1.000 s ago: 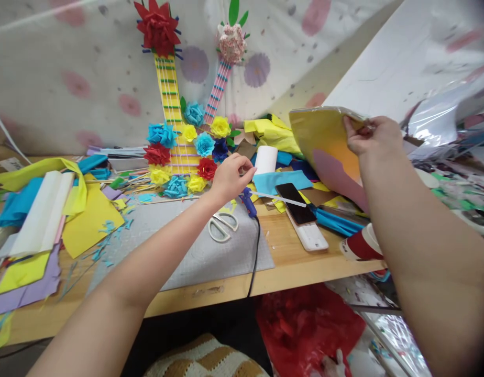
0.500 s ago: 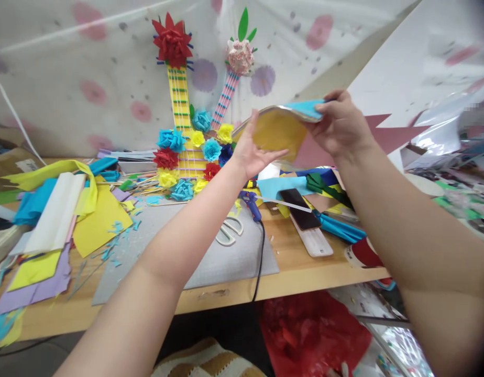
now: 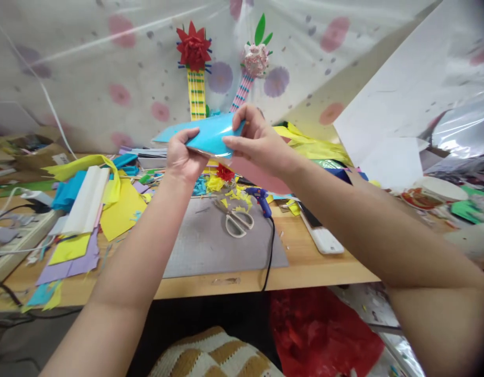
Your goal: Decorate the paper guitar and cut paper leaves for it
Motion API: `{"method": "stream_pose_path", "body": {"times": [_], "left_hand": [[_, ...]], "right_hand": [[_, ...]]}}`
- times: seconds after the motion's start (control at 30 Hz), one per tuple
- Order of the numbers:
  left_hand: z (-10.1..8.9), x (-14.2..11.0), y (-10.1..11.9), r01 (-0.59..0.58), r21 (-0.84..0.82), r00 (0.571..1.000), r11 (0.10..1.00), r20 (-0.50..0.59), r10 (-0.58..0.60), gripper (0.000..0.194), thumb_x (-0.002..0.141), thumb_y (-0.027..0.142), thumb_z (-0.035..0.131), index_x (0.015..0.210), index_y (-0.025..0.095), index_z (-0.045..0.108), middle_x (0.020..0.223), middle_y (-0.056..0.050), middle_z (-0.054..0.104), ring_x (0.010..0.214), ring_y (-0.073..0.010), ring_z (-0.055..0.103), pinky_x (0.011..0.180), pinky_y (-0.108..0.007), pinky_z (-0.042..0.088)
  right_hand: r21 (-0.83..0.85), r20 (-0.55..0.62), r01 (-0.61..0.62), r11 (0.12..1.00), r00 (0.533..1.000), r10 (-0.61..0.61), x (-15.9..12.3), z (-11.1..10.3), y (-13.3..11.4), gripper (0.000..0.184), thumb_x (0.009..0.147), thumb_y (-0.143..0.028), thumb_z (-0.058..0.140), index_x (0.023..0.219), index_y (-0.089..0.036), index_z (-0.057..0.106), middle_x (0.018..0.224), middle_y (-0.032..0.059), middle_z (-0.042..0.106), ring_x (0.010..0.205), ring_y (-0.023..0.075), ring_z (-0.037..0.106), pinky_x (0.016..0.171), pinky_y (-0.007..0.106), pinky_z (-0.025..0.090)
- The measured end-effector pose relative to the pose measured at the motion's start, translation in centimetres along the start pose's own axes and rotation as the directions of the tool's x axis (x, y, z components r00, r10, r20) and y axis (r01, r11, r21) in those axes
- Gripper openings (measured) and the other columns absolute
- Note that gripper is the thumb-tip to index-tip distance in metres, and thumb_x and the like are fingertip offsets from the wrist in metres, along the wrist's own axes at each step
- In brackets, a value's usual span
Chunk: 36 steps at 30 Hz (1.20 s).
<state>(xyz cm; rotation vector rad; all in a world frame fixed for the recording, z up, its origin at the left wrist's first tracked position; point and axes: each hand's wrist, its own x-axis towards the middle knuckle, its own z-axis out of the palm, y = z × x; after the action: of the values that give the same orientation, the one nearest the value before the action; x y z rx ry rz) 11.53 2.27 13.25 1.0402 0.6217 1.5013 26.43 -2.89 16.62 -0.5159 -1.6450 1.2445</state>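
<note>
Both hands hold a curved stack of coloured paper sheets point(image 3: 210, 133), glossy light blue on top, raised above the back of the table. My left hand point(image 3: 185, 159) grips the near left edge, thumb on top and the other fingers underneath, partly hidden. At the right end, my right hand point(image 3: 261, 141) is closed on the blue edge with thumb and fingers. A pink sheet point(image 3: 261, 175) hangs below that hand. Behind the stack stand a guitar shape with a yellow neck point(image 3: 197, 94) and red flower, and a pink-striped neck point(image 3: 242, 92) with a pale flower; their lower parts are mostly covered.
White-handled scissors point(image 3: 239, 222) lie on a grey cutting mat point(image 3: 210, 251), beside a blue glue gun point(image 3: 261, 200) with a black cord. Crepe paper point(image 3: 87, 201) and yellow sheets point(image 3: 122, 209) lie left, near a power strip point(image 3: 25, 238). A white phone point(image 3: 324, 238) lies right. A red bag point(image 3: 320, 335) hangs below.
The stack has moved left and lower and turned, so its blue face shows instead of the yellow one. My left hand's spread fingers have closed on its edge. The view has shifted slightly.
</note>
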Motion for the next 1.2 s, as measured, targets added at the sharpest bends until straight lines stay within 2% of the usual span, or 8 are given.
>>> {"method": "stream_pose_path", "body": {"times": [0.17,0.3,0.47,0.67,0.83,0.97,1.07,1.2], "left_hand": [[-5.2,-5.0,2.3,0.008,-0.106,0.991,0.994,-0.132,-0.022,0.019,0.072,0.020,0.047,0.088,0.018,0.057,0.091,-0.003,0.067,0.116,-0.0248,0.048,0.094,-0.043,0.045],[-10.8,-7.7,3.0,-0.027,-0.075,0.958,0.997,-0.287,0.004,0.029,0.064,0.019,0.050,0.092,0.023,0.059,0.089,0.003,0.069,0.115,-0.0265,0.050,0.097,-0.050,0.042],[-16.5,-11.3,3.4,0.070,0.039,0.933,0.997,-0.357,-0.051,0.028,0.061,0.025,0.052,0.085,0.038,0.061,0.078,0.019,0.068,0.125,-0.0282,0.039,0.103,-0.057,0.034],[-21.1,-14.9,2.7,0.274,0.079,0.863,0.959,-0.460,-0.209,0.028,0.060,0.031,0.049,0.083,0.036,0.063,0.080,0.016,0.069,0.125,-0.0321,0.038,0.100,-0.060,0.036],[-23.5,-16.0,3.3,0.417,0.046,0.840,0.908,-0.402,-0.365,0.049,0.052,0.016,0.058,0.100,0.022,0.061,0.090,0.001,0.071,0.102,-0.0324,0.059,0.086,-0.055,0.049],[-24.8,-16.0,4.5,0.612,0.076,0.744,0.787,-0.391,-0.541,0.063,0.047,0.009,0.065,0.109,0.016,0.057,0.093,-0.009,0.070,0.086,-0.0318,0.065,0.071,-0.045,0.056],[-25.3,-15.9,5.2,0.730,0.132,0.649,0.671,-0.443,-0.619,0.062,0.047,0.007,0.068,0.109,0.011,0.057,0.088,-0.012,0.070,0.074,-0.0295,0.067,0.063,-0.040,0.057],[-25.5,-15.7,5.5,0.810,0.198,0.565,0.551,-0.514,-0.646,0.055,0.052,0.009,0.069,0.106,0.009,0.057,0.083,-0.011,0.070,0.066,-0.0247,0.067,0.059,-0.035,0.057]], "right_hand": [[0.235,0.250,-0.173,0.956,0.962,0.112,-2.8,4.4,3.7,0.030,0.071,-0.030,0.065,0.098,-0.025,0.051,0.087,-0.0027,0.056,0.093,0.0125,0.055,0.081,0.028,0.047],[0.481,0.434,-0.515,0.710,0.843,0.317,-7.7,6.5,9.7,0.053,0.070,-0.058,0.057,0.105,-0.019,0.053,0.115,0.0103,0.055,0.112,0.0243,0.049,0.092,0.046,0.042],[0.599,0.327,-0.591,0.541,0.797,0.508,-11.7,6.5,15.3,0.059,0.069,-0.060,0.057,0.109,-0.017,0.050,0.119,0.0156,0.054,0.110,0.0258,0.053,0.099,0.049,0.034],[0.595,0.291,-0.639,0.487,0.737,0.610,-11.7,4.8,14.9,0.056,0.074,-0.063,0.047,0.108,-0.019,0.053,0.115,0.0124,0.059,0.108,0.0271,0.055,0.094,0.049,0.038],[0.348,-0.040,-0.757,0.553,0.578,0.815,-11.4,4.9,15.5,0.031,0.072,-0.024,0.060,0.102,-0.016,0.056,0.102,0.0080,0.065,0.089,0.0165,0.062,0.084,0.032,0.048],[-0.305,-0.114,-0.854,0.422,0.472,0.874,-10.9,4.4,15.4,0.030,0.070,-0.020,0.058,0.098,-0.013,0.058,0.083,0.0090,0.067,0.072,0.0183,0.063,0.067,0.031,0.050],[-0.812,-0.268,-0.562,0.156,0.597,0.757,-9.5,3.9,14.8,0.026,0.073,-0.032,0.057,0.089,-0.013,0.061,0.082,0.0120,0.066,0.079,0.0227,0.062,0.068,0.031,0.046],[-0.936,-0.295,-0.353,0.012,0.801,0.521,-7.1,4.6,15.2,0.024,0.081,-0.033,0.047,0.095,-0.018,0.060,0.093,0.0088,0.065,0.089,0.0216,0.060,0.071,0.029,0.042]]}}
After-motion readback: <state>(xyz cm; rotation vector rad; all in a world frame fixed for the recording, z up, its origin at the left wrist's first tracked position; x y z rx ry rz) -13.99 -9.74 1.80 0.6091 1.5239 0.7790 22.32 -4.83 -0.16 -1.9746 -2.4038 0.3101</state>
